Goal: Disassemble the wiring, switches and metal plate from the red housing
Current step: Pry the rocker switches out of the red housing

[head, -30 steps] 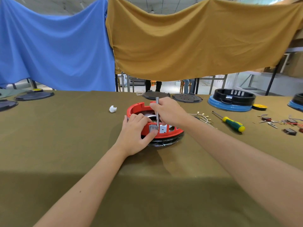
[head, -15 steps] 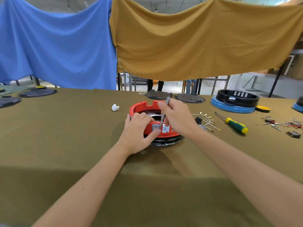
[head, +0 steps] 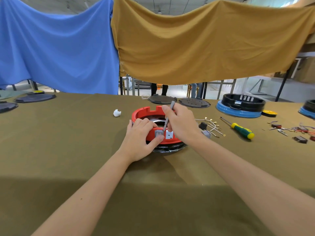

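Observation:
A round red housing (head: 144, 112) sits mid-table on a black base. My left hand (head: 141, 138) grips its near-left rim, thumb pressed by a grey switch (head: 158, 133) set in the front wall. Beside that switch is an empty white opening (head: 169, 134). My right hand (head: 181, 124) holds a thin grey tool (head: 168, 116), tilted, its tip down at the switch's upper edge. A shiny metal plate (head: 157, 120) shows inside the ring. Removed white wires with terminals (head: 211, 125) and a grey switch (head: 206, 133) lie just right of the housing.
A green-and-yellow screwdriver (head: 238, 128) lies to the right, with small parts (head: 289, 132) beyond it. A white scrap (head: 117, 113) lies left of the housing. Black lids (head: 194, 103) and a black-and-blue housing (head: 240, 106) stand at the back.
The grey tool has tilted from upright to leaning right at its top, its tip still at the switch. My left hand has kept its grip on the housing.

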Tool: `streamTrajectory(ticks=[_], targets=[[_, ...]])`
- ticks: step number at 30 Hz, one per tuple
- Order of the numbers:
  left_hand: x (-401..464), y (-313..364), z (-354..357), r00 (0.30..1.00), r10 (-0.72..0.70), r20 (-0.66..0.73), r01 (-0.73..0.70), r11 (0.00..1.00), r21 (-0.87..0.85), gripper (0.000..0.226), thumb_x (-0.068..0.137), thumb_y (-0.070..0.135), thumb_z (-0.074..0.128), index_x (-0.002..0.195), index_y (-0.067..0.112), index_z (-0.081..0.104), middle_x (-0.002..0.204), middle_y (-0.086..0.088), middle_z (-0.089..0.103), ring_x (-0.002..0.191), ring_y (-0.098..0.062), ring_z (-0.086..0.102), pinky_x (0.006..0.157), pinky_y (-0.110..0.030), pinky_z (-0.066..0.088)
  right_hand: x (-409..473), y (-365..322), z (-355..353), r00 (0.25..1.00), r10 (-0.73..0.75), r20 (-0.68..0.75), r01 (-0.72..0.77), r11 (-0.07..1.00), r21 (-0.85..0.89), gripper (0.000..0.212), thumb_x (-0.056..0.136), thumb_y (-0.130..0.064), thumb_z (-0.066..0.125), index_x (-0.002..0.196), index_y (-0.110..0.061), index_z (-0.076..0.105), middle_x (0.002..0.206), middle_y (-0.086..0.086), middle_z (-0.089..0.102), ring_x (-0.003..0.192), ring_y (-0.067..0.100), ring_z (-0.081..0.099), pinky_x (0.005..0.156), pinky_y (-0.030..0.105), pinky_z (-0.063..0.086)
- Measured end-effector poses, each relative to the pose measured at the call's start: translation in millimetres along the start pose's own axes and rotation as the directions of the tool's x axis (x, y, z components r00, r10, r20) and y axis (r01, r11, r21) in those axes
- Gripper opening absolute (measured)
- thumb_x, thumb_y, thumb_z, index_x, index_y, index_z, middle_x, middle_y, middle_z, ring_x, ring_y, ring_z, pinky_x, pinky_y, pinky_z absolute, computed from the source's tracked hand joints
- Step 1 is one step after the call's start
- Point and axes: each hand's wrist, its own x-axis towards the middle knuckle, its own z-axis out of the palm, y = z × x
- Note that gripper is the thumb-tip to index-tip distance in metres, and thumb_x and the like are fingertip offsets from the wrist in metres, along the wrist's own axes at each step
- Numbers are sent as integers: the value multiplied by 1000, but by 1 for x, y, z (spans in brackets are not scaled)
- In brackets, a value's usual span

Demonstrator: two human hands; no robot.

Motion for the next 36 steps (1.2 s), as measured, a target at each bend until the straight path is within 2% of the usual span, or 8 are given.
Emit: streamTrajectory(ticks=[4, 8, 12, 18, 23, 28, 30, 36], targets=[[0, 0, 0, 1000, 1, 4, -1, 1000, 4, 49, 87, 63, 41, 106, 23, 60, 103, 13, 53, 101, -4, 37, 111, -63, 25, -1, -2, 2, 1000, -7, 29, 8, 1000, -5, 42, 105, -36, 45, 92, 0, 59, 80, 23, 64, 71, 36, 61, 76, 54, 53], [0, 1, 0, 1000, -1, 11, 1, 1000, -3, 51, 87, 65, 40, 107, 22, 60, 103, 13, 53, 101, -5, 38, 111, -62, 24, 13, -5, -4, 989, 54, 138, -48, 997, -53, 40, 105, -34, 45, 85, -2, 58, 69, 13, 53, 60, 22, 49, 62, 43, 46], [0, 0, 0, 1000, 0, 7, 0, 1000, -4, 51, 86, 65, 41, 106, 22, 60, 102, 13, 53, 99, -5, 38, 110, -62, 26, 22, -6, -5, 970, 106, 219, -89, 992, -87, 34, 105, -32, 46, 81, -9, 53, 69, 12, 49, 58, 21, 47, 63, 36, 42], [0, 1, -1, 1000, -6, -11, 5, 1000, -25, 49, 85, 65, 44, 104, 22, 60, 101, 13, 54, 99, -5, 39, 110, -61, 26, 19, 1, -7, 992, 22, 126, -22, 1000, -1, 41, 105, -33, 45, 84, 0, 58, 61, 6, 57, 52, 16, 54, 57, 36, 51], [1, 2, -3, 999, -25, -23, 24, 998, -51, 50, 82, 66, 49, 102, 22, 59, 100, 11, 55, 97, -6, 42, 104, -58, 34, 19, -3, -7, 991, -89, 103, 72, 985, 158, 34, 105, -34, 47, 86, -9, 59, 59, -2, 61, 53, 10, 60, 59, 29, 57], [1, 2, -3, 998, -30, -55, 26, 996, -81, 38, 81, 65, 54, 89, 28, 50, 90, 13, 47, 88, -8, 38, 98, -58, 39, 17, -11, 0, 950, -217, 226, 233, 971, -47, 32, 103, -37, 49, 86, -12, 59, 64, -3, 66, 59, 11, 65, 65, 33, 58], [2, 2, -2, 998, -33, -52, 29, 998, -62, 43, 81, 66, 53, 92, 25, 56, 91, 11, 51, 89, -8, 40, 98, -57, 39, 16, -10, 1, 932, -241, 271, 291, 943, -164, 34, 104, -38, 48, 88, -11, 59, 67, 0, 68, 64, 16, 66, 68, 40, 57], [2, 0, -2, 998, -50, -37, 49, 998, -42, 47, 81, 69, 51, 92, 24, 57, 89, 12, 50, 88, -5, 39, 98, -56, 40, 17, -15, 0, 923, -231, 308, 313, 916, -250, 37, 104, -39, 46, 91, -8, 59, 76, 10, 69, 71, 28, 67, 72, 49, 55]])
